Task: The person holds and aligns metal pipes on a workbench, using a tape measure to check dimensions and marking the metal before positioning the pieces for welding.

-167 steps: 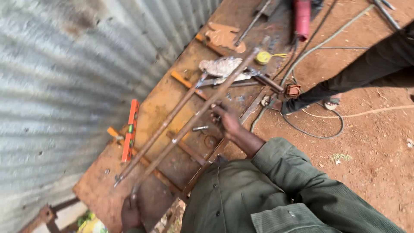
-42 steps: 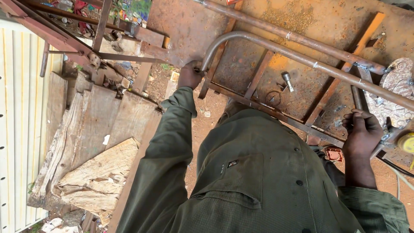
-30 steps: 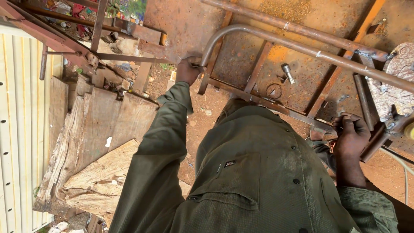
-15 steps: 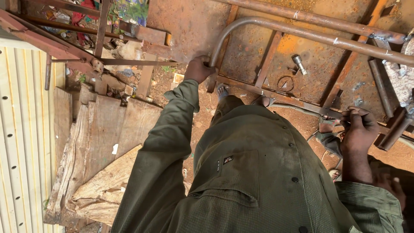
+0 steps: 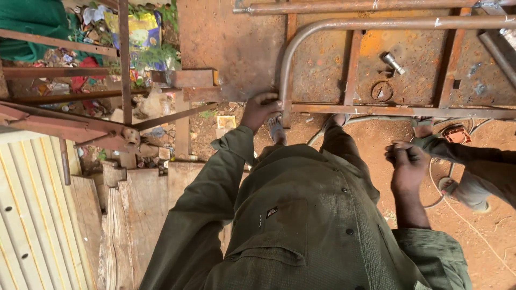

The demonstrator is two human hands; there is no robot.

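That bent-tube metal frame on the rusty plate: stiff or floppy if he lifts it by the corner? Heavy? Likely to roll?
Probably stiff: the metal frame is bent pipe joined by flat cross bars. Likely heavy and awkward from one corner, since it runs well past the left hand gripping its curved end. Unlikely to roll; it lies flat on the steel plate. The rusty surface should give decent grip.

Your left hand [image 5: 259,109] grips the bent end of the rusty pipe frame [image 5: 344,24]. Your right hand [image 5: 408,161] hangs curled, off it

Outdoor welding yard — rusty steel frame [image 5: 376,64].
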